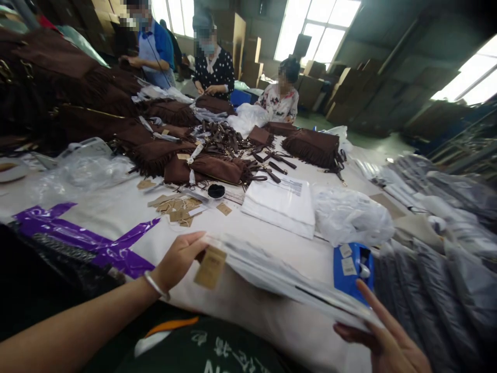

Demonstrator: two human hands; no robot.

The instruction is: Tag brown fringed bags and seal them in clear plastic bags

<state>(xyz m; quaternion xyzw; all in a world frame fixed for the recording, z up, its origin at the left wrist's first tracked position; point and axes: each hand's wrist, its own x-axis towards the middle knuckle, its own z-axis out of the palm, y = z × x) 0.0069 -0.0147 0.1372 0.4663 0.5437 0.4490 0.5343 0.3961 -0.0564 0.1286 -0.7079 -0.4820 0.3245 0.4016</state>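
Observation:
A flat, whitish plastic bag [272,267] is stretched between my two hands above the table's front edge, blurred and tilted down to the right. My left hand [180,261] pinches its left end, and a brown paper tag [210,267] hangs at the fingertips. Whether the tag is tied to the bag or held separately, I cannot tell. At the right end, my right hand [396,336] grips the bag's edge, one finger stretched up over it. Just beyond that finger lies a blue tape dispenser [344,267] with white stickers.
Brown fringed bags [209,168], dark straps and loose brown tags [180,210] cover the table's far side. White plastic bags [279,202] lie in a stack. Packed grey bags [419,280] line the right. Purple tape [77,235] marks the left edge. Several people stand or sit opposite.

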